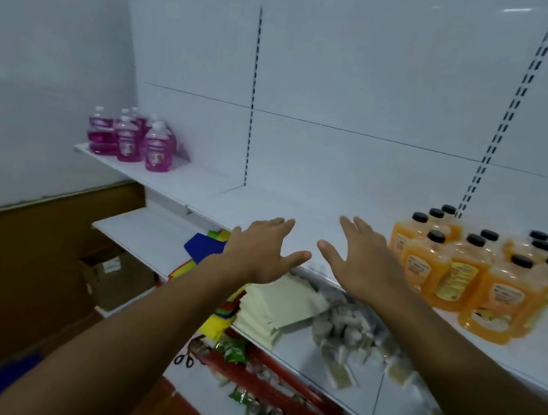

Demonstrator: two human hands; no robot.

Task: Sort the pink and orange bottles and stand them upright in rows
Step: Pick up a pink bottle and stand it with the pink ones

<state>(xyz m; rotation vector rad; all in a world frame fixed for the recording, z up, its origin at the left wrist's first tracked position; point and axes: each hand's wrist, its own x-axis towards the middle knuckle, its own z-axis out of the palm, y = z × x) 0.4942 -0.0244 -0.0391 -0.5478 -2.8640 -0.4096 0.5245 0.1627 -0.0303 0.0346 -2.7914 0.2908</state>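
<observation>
Right hand point(364, 261) beside orange bottles point(471, 276)

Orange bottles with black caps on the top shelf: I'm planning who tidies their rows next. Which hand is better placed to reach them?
Probably the right hand. It hovers open just beside the orange bottles with black caps, while the left hand is further away, towards the pink bottles at the white shelf's far end.
</observation>
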